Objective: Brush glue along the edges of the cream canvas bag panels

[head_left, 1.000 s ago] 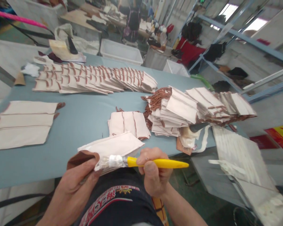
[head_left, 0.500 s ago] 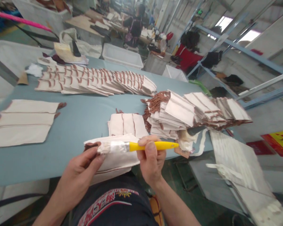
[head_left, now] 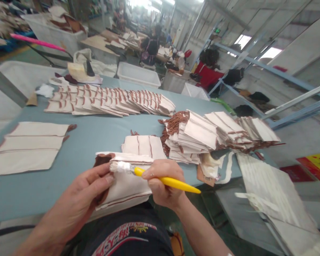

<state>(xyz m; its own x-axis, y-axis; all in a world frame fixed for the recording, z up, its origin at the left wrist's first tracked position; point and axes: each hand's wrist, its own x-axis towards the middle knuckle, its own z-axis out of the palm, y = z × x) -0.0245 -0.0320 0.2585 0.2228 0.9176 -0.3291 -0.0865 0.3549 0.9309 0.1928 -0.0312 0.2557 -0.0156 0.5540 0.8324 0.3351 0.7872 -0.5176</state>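
Note:
My right hand [head_left: 166,181] is closed round the yellow handle of a paintbrush [head_left: 173,182]. The brush's pale, white-coated bristles point left and lie at the edge of a cream fabric panel [head_left: 130,185] with brown trim. My left hand [head_left: 93,188] pinches that panel's left edge, where a brown underside shows, with its fingertips close to the bristles. The panel lies at the table's front edge, against my dark apron [head_left: 128,231]. Just behind it is another cream panel stack [head_left: 144,145] with brown seams.
On the blue-grey table [head_left: 96,129], a long row of overlapping cream panels [head_left: 109,101] runs along the back. A single panel [head_left: 29,147] lies left. Fringed stacks [head_left: 194,133] stand right, by a cloth-draped surface [head_left: 277,192]. A white bin [head_left: 138,74] and a person [head_left: 149,48] are beyond.
The brush has tilted, its handle end dropping lower right, and my right hand has turned over it. More of the panel's brown left edge now shows beside my left hand. The view has shifted slightly.

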